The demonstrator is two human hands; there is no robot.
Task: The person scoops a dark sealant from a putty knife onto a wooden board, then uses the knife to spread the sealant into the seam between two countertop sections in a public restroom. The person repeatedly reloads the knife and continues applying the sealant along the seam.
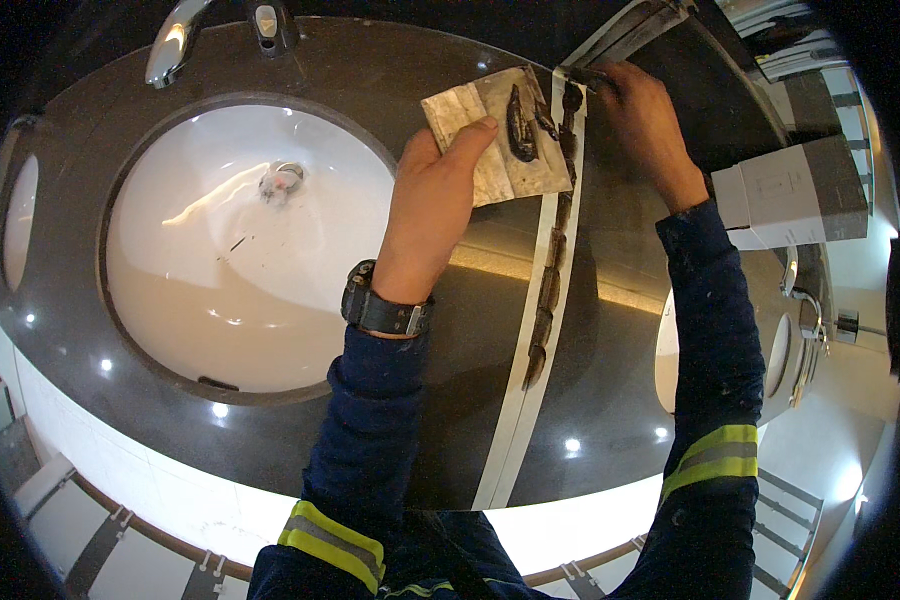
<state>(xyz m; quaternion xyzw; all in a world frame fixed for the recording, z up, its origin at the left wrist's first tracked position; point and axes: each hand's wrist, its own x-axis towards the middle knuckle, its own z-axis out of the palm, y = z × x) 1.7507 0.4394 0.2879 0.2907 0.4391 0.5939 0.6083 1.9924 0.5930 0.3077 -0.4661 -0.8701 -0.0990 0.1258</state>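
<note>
My left hand (436, 205) grips a square, stained tan board (500, 150) smeared with blobs of dark paste (520, 125), thumb on top. Beneath it a seam (546, 300) runs front to back across the dark countertop, edged with pale masking tape (510, 440) and filled with uneven dark paste. My right hand (642, 115) is closed on a small dark tool, perhaps a spatula (595, 78), at the far end of that seam, just right of the board. The tool's tip is hard to make out.
A white oval sink (230, 300) with dark flecks inside sits at the left, below a chrome faucet (175, 45). A white-and-grey box (780, 190) stands behind my right forearm. Another sink (667, 350) and chrome faucet (805, 295) are at the right. The counter (610, 460) has a curved front edge.
</note>
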